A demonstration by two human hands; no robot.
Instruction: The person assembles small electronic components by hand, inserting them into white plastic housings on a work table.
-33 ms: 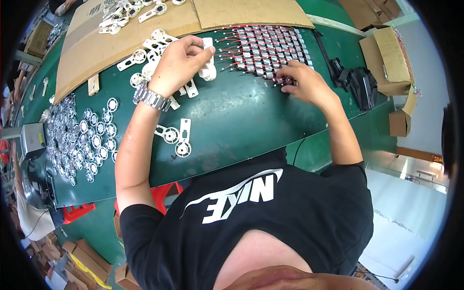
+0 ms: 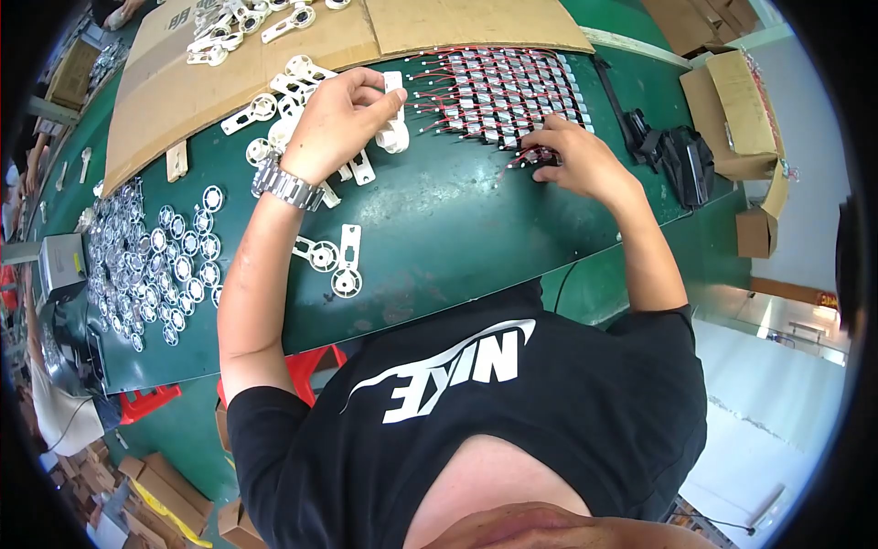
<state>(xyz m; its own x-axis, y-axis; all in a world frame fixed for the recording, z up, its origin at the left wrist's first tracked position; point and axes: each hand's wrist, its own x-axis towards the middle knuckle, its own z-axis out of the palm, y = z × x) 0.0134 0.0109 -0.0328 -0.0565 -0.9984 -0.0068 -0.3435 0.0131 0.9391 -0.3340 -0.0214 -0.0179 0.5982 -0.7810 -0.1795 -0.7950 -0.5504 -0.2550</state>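
Observation:
My left hand (image 2: 337, 126), with a metal watch on the wrist, is closed around a white plastic arm-shaped part (image 2: 393, 139). Its thumb and fingers pinch the upper end, while the rounded end hangs below. More white parts (image 2: 262, 108) lie beside and under that hand. My right hand (image 2: 587, 161) has its fingers curled round a small piece with red and dark wires (image 2: 525, 163), mostly hidden by the fingers. Just beyond it, rows of silver cylinders with red wires (image 2: 498, 91) lie side by side on the green table (image 2: 439, 220).
Loose clear-and-white wheel-like discs (image 2: 183, 267) cover the table's left. Two white parts (image 2: 346, 280) lie near the front edge. Flattened cardboard (image 2: 393, 32) spans the back, with white parts on it. A black bag-like object (image 2: 686, 165) and cardboard boxes (image 2: 732, 114) stand right.
The wired piece in my right hand has shifted slightly, its red wires now showing lower and more clearly left of the fingers. My left hand has stayed in place.

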